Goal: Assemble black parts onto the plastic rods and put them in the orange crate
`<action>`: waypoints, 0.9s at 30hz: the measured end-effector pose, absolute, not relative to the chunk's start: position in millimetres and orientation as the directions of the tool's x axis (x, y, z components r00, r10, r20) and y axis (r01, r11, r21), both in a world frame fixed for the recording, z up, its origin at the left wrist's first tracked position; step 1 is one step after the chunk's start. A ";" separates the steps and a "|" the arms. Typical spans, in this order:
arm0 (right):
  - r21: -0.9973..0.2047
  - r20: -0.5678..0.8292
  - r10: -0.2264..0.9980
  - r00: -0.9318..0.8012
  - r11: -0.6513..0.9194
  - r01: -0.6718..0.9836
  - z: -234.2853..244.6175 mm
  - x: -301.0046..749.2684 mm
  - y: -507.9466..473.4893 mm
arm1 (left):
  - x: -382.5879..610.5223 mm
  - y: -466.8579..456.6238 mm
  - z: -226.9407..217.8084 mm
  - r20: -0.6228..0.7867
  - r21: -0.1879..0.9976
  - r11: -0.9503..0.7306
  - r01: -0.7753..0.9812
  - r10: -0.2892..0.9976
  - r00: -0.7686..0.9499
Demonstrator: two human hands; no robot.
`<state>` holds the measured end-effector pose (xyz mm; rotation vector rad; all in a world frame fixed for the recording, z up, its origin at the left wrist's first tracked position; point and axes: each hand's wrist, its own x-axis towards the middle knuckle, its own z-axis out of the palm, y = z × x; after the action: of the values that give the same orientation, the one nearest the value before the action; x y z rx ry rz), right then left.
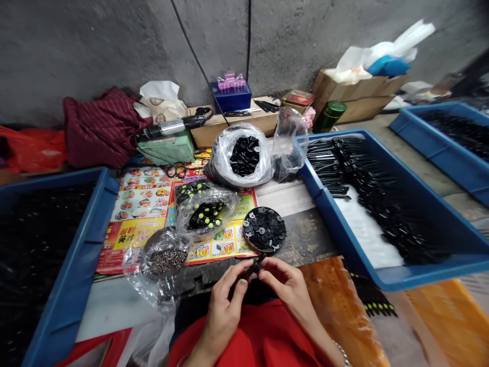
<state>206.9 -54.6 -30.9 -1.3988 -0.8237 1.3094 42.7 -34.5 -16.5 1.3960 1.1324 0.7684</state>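
Above my lap, my left hand (228,294) and my right hand (287,286) meet, fingers closed around a small dark part (252,268). Its exact kind is mostly hidden by my fingertips. Just beyond them is a round dish (264,229) heaped with flat black discs, some bearing white marks. To its left, an open plastic bag (206,216) holds black pieces with yellow-green dots. Nearer my left hand lies a clear bag of small metal rivets or screws (168,260). Farther back, a white bag (244,155) is full of glossy black pieces.
Blue bins flank me: the left bin (100,204) holds dark parts, the right bin (324,204) rows of long black clips. Another blue bin (431,137) stands far right. An electric screwdriver (173,126) rests on a green box (168,148). Printed flyers (143,204) cover the table.
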 end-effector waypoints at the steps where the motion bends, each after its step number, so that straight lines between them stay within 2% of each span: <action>1: -0.968 -0.247 0.951 0.185 -0.234 -0.092 -29.5 207.3 -54.8 | 42.9 -34.5 -17.5 -0.147 0.977 0.087 0.193 0.934 0.325; 5: -0.978 -0.101 0.977 0.186 -0.132 0.159 -22.3 210.4 -53.9 | 44.3 -33.9 -18.8 -0.152 0.983 0.108 0.148 0.929 0.338; 11: -0.924 0.081 0.989 0.123 0.028 0.382 -17.0 214.0 -56.1 | 43.7 -35.2 -19.4 -0.218 0.975 0.182 0.129 0.902 0.372; 14: -0.894 0.111 0.988 0.106 0.052 0.446 -18.6 213.0 -58.0 | 42.8 -37.3 -21.3 -0.213 0.975 0.171 0.144 0.906 0.366; 17: -0.892 0.081 0.992 0.098 0.029 0.451 -18.7 212.7 -57.1 | 42.3 -37.4 -20.9 -0.217 0.975 0.182 0.126 0.902 0.374; 20: -0.921 0.016 0.996 0.087 -0.019 0.388 -17.4 214.2 -53.6 | 43.3 -35.2 -18.6 -0.259 0.965 0.253 0.066 0.892 0.370; 22: -0.966 -0.053 0.995 0.082 -0.072 0.248 -17.6 214.8 -51.0 | 45.3 -33.4 -17.6 -0.320 0.931 0.362 -0.045 0.871 0.373; 24: -0.988 -0.150 0.986 0.067 -0.151 0.018 -19.5 213.9 -49.4 | 48.2 -32.6 -17.7 -0.403 0.833 0.516 -0.201 0.814 0.418; 27: -0.924 -0.288 0.958 0.010 -0.275 -0.265 -23.3 210.4 -49.7 | 51.7 -33.7 -19.3 -0.487 0.631 0.698 -0.339 0.697 0.526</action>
<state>210.4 -49.7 -23.3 -1.2315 -0.8243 1.4913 51.7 -33.7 -19.3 0.5019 0.7967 0.6509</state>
